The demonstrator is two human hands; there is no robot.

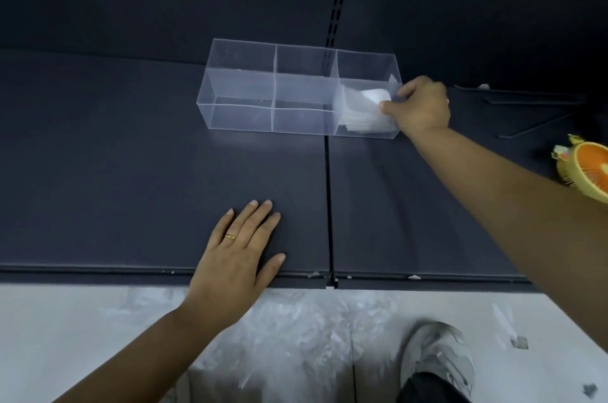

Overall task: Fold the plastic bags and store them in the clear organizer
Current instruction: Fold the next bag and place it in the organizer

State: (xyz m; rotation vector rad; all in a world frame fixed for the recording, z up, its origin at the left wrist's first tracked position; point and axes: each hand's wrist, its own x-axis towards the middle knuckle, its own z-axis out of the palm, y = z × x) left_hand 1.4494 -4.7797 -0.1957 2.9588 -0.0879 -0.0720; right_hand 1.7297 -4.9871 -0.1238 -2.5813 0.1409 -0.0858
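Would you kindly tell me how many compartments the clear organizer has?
3, side by side in the clear organizer: the left compartment, the middle compartment, and the right compartment, which holds folded plastic bags.

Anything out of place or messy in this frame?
Yes: crumpled clear plastic, likely unfolded bags, lies loose on the floor below the shelf, some seemingly over a shoe. Small white scraps dot the shelf's front edge. The organizer stands upright, folded bags in its right end.
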